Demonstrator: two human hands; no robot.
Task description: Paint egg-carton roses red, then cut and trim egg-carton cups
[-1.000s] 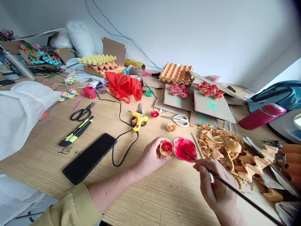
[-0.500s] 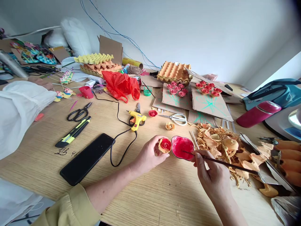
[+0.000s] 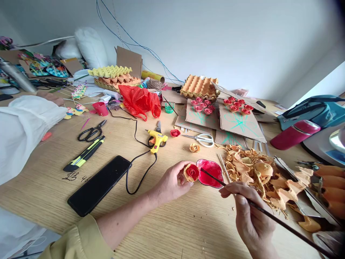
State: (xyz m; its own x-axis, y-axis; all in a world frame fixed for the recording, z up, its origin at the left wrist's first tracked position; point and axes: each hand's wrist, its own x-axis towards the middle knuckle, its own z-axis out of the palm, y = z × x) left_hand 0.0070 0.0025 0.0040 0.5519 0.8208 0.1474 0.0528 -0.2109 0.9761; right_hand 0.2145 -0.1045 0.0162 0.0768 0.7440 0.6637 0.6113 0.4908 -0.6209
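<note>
Red-centred, a paper-pulp rose (image 3: 191, 172) sits in the pinching grip of the left hand (image 3: 171, 183); the right hand (image 3: 254, 221) pinches a paintbrush (image 3: 269, 215), tip over the paint dish (image 3: 215, 167).

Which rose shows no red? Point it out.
The tan rose on the table, just in front of the white-handled scissors. The rose in the left hand has a red centre; those on the cardboard and the other loose one are reddish.

From the paint dish (image 3: 215, 167), the phone (image 3: 99, 185) lies at nine o'clock, the glue gun (image 3: 156, 140) at ten, the bottle (image 3: 295, 135) at two and the scraps (image 3: 258, 171) at three. At twelve, flowers (image 3: 208, 111) sit on cardboard sheets (image 3: 239, 126), egg trays (image 3: 199, 86) behind.
</note>
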